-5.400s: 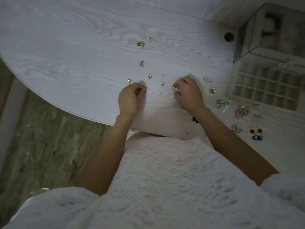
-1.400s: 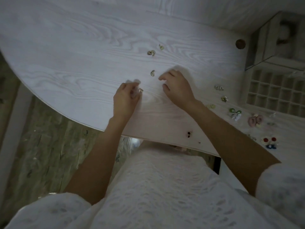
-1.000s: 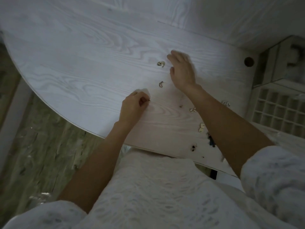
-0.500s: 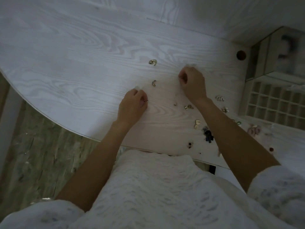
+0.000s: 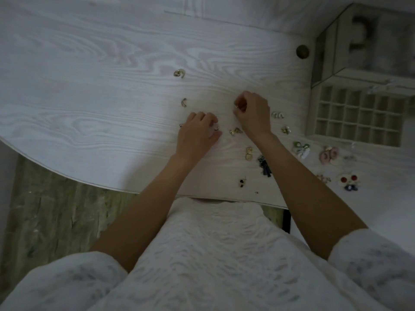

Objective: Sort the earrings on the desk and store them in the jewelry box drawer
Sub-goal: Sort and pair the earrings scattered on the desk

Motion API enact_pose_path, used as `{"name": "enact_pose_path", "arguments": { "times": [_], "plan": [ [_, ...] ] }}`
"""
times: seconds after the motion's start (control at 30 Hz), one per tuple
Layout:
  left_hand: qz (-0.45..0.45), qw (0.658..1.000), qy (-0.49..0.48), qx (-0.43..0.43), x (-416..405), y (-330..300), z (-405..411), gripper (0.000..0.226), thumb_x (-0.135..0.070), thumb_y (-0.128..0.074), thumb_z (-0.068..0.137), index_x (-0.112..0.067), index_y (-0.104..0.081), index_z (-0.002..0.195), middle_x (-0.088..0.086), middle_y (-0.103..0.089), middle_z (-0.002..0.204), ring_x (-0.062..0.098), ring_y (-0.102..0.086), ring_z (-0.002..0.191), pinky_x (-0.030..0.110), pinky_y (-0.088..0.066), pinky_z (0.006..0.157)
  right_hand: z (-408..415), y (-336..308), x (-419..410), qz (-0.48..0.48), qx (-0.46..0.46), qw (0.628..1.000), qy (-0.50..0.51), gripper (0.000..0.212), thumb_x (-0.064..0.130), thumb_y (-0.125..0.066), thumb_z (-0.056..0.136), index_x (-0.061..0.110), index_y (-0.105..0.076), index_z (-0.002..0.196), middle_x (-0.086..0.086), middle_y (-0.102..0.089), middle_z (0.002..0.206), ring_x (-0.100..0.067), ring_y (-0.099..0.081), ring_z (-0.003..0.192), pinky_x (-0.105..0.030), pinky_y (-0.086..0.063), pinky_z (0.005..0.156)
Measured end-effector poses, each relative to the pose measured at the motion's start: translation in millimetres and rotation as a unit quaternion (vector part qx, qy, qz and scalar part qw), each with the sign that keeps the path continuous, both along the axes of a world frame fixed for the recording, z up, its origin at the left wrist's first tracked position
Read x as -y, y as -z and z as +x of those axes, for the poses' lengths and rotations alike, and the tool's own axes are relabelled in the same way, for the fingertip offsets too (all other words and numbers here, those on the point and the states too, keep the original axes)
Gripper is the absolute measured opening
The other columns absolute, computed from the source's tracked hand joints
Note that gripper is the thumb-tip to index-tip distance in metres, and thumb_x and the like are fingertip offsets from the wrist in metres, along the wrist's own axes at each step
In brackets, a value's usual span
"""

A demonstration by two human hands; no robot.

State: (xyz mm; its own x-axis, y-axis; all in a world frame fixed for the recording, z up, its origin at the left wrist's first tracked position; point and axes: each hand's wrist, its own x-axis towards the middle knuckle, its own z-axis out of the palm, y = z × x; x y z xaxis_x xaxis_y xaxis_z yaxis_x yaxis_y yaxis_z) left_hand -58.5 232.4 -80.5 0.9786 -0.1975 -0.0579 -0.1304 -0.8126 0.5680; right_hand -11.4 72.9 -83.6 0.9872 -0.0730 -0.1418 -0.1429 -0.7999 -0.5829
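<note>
Left hand (image 5: 197,133) has slid toward 3 o'clock, fingers curled over a small gold earring (image 5: 216,128) on the desk (image 5: 89,97). Right hand (image 5: 252,113) pulled back from 12 o'clock, now pinching a gold earring (image 5: 237,106). Matching pairs underway; drawer (image 5: 357,117) at 3 o'clock unfilled.

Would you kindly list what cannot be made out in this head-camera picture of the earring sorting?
- Right hand: curled fingers hide most of the small gold piece it pinches.
- Left hand: palm down, covering whatever lies beneath; its grip is unclear.
- White gridded jewelry box drawer: dim light; the compartments' contents are unreadable.
- Glass-fronted box above it: blurred, cut by the right edge.
</note>
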Motion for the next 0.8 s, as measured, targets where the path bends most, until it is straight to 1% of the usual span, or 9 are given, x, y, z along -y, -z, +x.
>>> {"name": "enact_pose_path", "arguments": {
  "times": [0.13,0.2,0.3,0.37,0.43,0.53,0.67,0.8],
  "plan": [
    [0.012,1.0,0.0,0.012,3,1,-1,0.009,-0.022,-0.06,0.086,-0.014,-0.062,0.089,0.003,-0.063,0.085,0.023,-0.053,0.084,0.036,-0.048,0.061,-4,1,4,0.0,0.002,1.0,-0.011,0.007,0.012,-0.062,0.081,0.012,-0.065,0.087,-0.009,-0.064,0.091,-0.02,-0.058,0.084,-0.03,-0.045,0.073],
    [0.012,1.0,-0.002,0.013,-2,2,-3,0.008,-0.021,-0.058,0.087,-0.015,-0.063,0.089,0.002,-0.063,0.086,0.023,-0.053,0.085,0.036,-0.048,0.061,-6,1,5,0.009,0.007,1.0,-0.017,0.008,0.012,-0.062,0.081,0.012,-0.067,0.087,-0.009,-0.064,0.089,-0.019,-0.057,0.082,-0.027,-0.043,0.071],
    [0.019,0.999,0.001,0.028,-10,3,-10,0.007,-0.016,-0.058,0.086,-0.015,-0.064,0.088,0.003,-0.063,0.089,0.023,-0.053,0.085,0.032,-0.045,0.06,-10,3,7,0.025,0.021,0.999,-0.038,0.01,0.012,-0.061,0.083,0.011,-0.069,0.088,-0.008,-0.064,0.088,-0.02,-0.057,0.083,-0.029,-0.044,0.071],
    [0.026,0.999,0.001,0.04,-15,5,-15,0.007,-0.014,-0.058,0.085,-0.014,-0.065,0.088,0.004,-0.063,0.088,0.023,-0.052,0.084,0.03,-0.043,0.059,-11,5,6,0.026,0.028,0.998,-0.05,0.011,0.013,-0.06,0.084,0.011,-0.068,0.09,-0.007,-0.064,0.089,-0.02,-0.056,0.084,-0.026,-0.042,0.071],
    [0.04,0.998,-0.006,0.057,-20,8,-19,0.008,-0.013,-0.058,0.084,-0.013,-0.065,0.086,0.004,-0.064,0.086,0.023,-0.052,0.082,0.029,-0.041,0.062,-12,5,5,0.026,0.035,0.998,-0.055,0.011,0.012,-0.058,0.084,0.011,-0.066,0.093,-0.007,-0.064,0.09,-0.019,-0.055,0.084,-0.026,-0.042,0.072],
    [0.057,0.995,-0.02,0.074,-24,11,-21,0.006,-0.013,-0.06,0.084,-0.014,-0.065,0.085,0.003,-0.065,0.082,0.023,-0.052,0.078,0.029,-0.038,0.068,-12,4,4,0.032,0.031,0.998,-0.045,0.012,0.009,-0.057,0.083,0.011,-0.06,0.094,-0.003,-0.063,0.087,-0.019,-0.055,0.083,-0.031,-0.045,0.072],
    [0.051,0.996,-0.03,0.073,-23,10,-22,0.005,-0.013,-0.062,0.083,-0.015,-0.066,0.085,0.002,-0.066,0.08,0.024,-0.054,0.078,0.032,-0.04,0.07,-11,6,7,-0.005,0.028,0.998,-0.056,0.009,0.016,-0.059,0.082,0.012,-0.062,0.09,-0.006,-0.064,0.09,-0.022,-0.054,0.088,-0.028,-0.04,0.072],
    [0.042,0.997,-0.023,0.064,-20,6,-23,0.006,-0.017,-0.062,0.083,-0.016,-0.066,0.087,0.001,-0.068,0.078,0.024,-0.057,0.079,0.032,-0.04,0.073,-11,5,12,-0.02,0.025,0.999,-0.044,0.011,0.018,-0.061,0.082,0.013,-0.065,0.091,-0.007,-0.063,0.096,-0.024,-0.051,0.094,-0.026,-0.037,0.072]
  ]
}}
